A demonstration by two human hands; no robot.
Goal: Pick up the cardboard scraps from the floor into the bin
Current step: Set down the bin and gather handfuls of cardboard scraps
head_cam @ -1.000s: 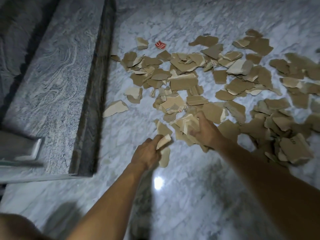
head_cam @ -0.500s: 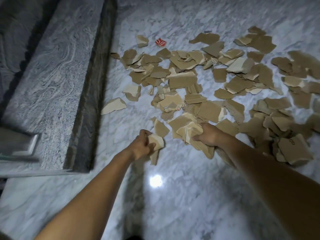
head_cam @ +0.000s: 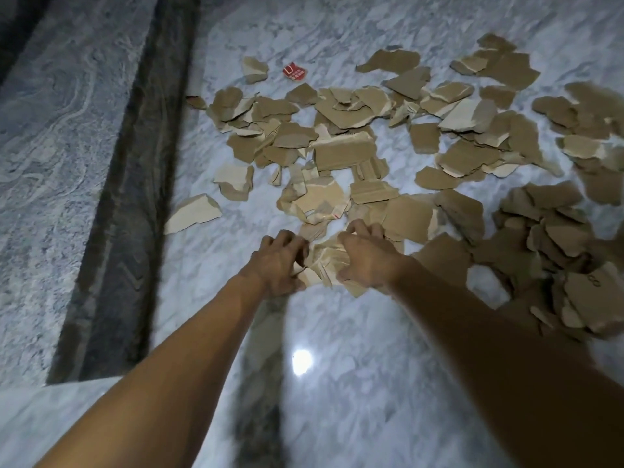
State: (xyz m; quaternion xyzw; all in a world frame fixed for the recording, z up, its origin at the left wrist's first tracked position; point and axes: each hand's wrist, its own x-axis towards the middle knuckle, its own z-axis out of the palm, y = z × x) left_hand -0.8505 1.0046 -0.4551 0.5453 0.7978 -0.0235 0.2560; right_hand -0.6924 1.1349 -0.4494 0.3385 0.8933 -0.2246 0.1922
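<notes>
Several torn brown cardboard scraps point(head_cam: 344, 153) lie scattered over the white marble floor, from the middle of the view to its right edge. My left hand point(head_cam: 278, 265) and my right hand point(head_cam: 366, 256) are close together at the near edge of the spread. Between them they clutch a small bunch of cardboard scraps point(head_cam: 324, 265); both hands have fingers curled on it. One pale scrap point(head_cam: 192, 217) lies apart to the left. A small red scrap point(head_cam: 294, 71) lies at the back. No bin is in view.
A raised grey marble step point(head_cam: 67, 146) with a dark edge strip point(head_cam: 128, 214) runs along the left side. Bare glossy marble floor point(head_cam: 354, 400) with a lamp reflection lies between me and the scraps.
My two hands have come together, each with its scraps, and now press one bunch between them. The view has shifted slightly forward.
</notes>
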